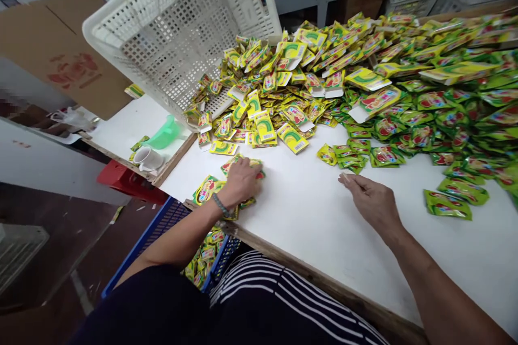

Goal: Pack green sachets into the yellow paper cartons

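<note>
My left hand (242, 182), with a beaded bracelet (222, 205) on its wrist, lies over several flat yellow-green packets (208, 188) near the table's front edge. It is slightly blurred, and whether its fingers grip a packet is hidden. To the right, my right hand (374, 202) is held over the white tabletop (299, 210), thumb and fingers pressed together. What they hold, if anything, cannot be made out. Just beyond its fingertips lie a small yellow sachet (327, 154) and several green sachets (386, 156). Small yellow cardboard boxes (265, 126) are heaped farther back.
A white perforated basket (174, 38) tilts over the heap's left side. Under the front edge stands a blue basket (156, 232) with packets inside. A white mug (149, 159) and green plastic scoop (162, 133) rest at left, near a cardboard carton (65, 48). More green sachets (447, 205) lie right.
</note>
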A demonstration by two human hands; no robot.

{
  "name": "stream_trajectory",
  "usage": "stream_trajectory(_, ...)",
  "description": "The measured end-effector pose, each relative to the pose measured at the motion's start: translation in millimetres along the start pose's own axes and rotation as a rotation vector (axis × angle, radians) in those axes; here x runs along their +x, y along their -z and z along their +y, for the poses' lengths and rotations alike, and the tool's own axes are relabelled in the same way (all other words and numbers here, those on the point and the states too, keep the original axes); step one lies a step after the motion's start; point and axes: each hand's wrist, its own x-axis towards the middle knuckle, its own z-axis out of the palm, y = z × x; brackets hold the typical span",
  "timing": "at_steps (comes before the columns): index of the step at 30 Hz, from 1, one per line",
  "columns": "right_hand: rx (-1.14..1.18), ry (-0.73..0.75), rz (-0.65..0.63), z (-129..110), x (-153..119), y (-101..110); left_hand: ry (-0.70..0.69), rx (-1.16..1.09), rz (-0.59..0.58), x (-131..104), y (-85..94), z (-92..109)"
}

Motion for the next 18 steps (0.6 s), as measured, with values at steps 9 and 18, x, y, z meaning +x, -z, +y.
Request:
stream_trajectory(9, -0.32, 0.139, 0.104, -17, 44, 7, 0.322, 0.056, -0.136, -1, -0.4, -60)
stream_trajectory(18, -0.699, 0.172, -0.2, -49, 96, -17, -0.037, -0.036, 0.098, 57, 16.3, -10)
